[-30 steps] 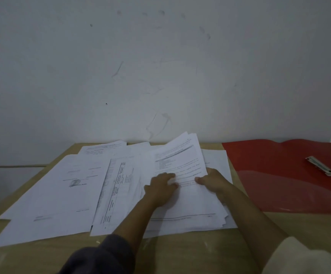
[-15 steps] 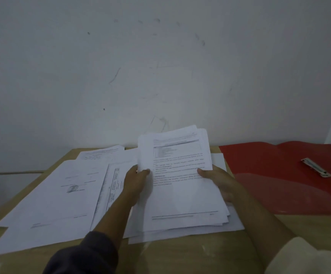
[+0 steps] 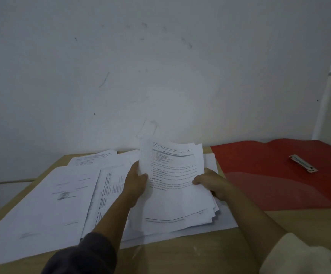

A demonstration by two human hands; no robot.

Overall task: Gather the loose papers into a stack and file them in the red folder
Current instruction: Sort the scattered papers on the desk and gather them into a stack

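A stack of papers (image 3: 176, 196), white, printed, edges fanned unevenly, far end curling up, rests on a tan wooden table (image 3: 239, 246). The left hand (image 3: 136, 184) pinches its left edge, the right hand (image 3: 213, 183) its right. Loose sheets (image 3: 62, 194) lie at 9 o'clock, and a glossy red folder (image 3: 269, 175) lies open at 3 o'clock.

scuffed white wall (image 3: 160, 76), wooden table (image 3: 230, 250)

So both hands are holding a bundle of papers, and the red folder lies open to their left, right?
Not quite: the red folder lies open to the right of the hands, not the left, as the head view shows. The rest holds: the left hand and the right hand both hold the bundle of papers.
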